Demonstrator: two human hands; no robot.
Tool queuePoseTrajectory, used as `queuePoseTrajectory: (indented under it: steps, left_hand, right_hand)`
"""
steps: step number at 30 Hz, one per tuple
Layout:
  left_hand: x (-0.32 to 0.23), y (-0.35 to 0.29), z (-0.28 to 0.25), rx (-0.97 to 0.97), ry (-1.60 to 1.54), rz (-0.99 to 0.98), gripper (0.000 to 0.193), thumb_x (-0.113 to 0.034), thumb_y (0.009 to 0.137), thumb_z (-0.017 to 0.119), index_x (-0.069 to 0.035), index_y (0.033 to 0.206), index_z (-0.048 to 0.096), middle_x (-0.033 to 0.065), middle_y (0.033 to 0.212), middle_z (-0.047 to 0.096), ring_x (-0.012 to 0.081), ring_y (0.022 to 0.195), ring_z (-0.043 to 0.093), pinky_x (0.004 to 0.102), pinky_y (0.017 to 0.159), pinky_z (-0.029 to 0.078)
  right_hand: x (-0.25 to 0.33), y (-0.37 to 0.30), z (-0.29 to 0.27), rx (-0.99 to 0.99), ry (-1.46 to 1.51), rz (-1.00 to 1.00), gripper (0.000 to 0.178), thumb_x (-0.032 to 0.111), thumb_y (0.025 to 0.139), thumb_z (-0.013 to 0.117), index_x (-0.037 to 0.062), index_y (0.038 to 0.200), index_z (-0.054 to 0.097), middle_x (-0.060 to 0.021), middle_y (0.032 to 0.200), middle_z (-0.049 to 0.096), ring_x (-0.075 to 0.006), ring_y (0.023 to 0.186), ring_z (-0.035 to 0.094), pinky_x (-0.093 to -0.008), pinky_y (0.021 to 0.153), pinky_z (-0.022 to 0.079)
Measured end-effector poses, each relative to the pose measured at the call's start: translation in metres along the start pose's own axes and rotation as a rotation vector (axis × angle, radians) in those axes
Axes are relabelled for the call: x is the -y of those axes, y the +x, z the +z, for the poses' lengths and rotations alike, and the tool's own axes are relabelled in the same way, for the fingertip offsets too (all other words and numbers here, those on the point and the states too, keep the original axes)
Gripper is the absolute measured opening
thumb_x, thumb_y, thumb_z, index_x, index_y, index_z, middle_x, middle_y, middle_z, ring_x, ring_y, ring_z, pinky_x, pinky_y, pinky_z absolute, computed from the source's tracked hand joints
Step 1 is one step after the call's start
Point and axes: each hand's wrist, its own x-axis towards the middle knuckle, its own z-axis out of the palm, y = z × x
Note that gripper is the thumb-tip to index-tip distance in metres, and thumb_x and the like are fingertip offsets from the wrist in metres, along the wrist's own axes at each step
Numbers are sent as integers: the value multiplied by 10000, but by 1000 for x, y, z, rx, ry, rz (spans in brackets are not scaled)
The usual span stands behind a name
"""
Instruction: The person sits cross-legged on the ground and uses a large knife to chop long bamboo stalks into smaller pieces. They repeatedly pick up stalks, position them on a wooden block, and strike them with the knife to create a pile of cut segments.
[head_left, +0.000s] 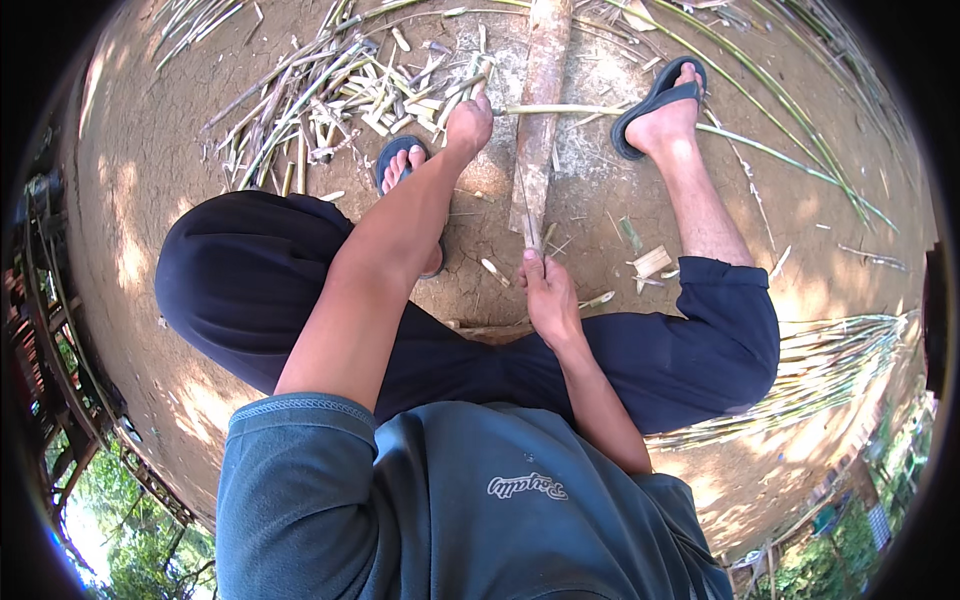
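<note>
Head view: left hand (470, 124) clasps a green stalk (590, 109), right hand (550, 297) grips a knife (528, 215); short cut pieces (385, 90) lie heaped, longer stalks (830, 365) remain uncut.

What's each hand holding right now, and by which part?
The right hand grips a narrow metal knife by its near, handle end. The left hand appears to hold a long, slender pale-green stalk by its left end.
</note>
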Motion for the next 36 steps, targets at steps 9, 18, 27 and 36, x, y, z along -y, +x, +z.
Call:
queuePoseTrajectory:
  steps: [9,18,27,36]
  left_hand:
    - [-16,-15,-9,-26,-67,12,612,-410,966,338,103,891,665,345,923,624,486,939,599,498,895,448]
    - [-5,-12,-1,-47,-92,47,580,-394,968,345,69,876,681,335,877,630,490,901,610,503,864,456]
    - [-12,-13,-2,-18,-119,-56,582,-384,964,326,70,900,684,330,947,632,467,965,607,495,893,450]
    - [9,-5,19,-86,-99,70,558,-349,963,344,80,813,669,340,878,623,483,907,608,503,838,467]
  right_hand:
    - [0,-4,-5,-70,-169,-15,584,422,970,492,-62,644,517,-220,528,472,-346,514,517,-473,553,385]
    - [11,-29,-18,-85,-124,112,648,466,964,489,-76,611,534,-197,500,464,-312,481,485,-455,532,388]
    - [11,6,-5,-112,-204,121,638,492,976,464,21,546,460,-15,482,413,-121,464,395,-338,457,328]
    - [13,-20,-2,-139,-136,138,652,448,955,515,-81,575,531,-220,485,475,-328,447,483,-457,506,380]
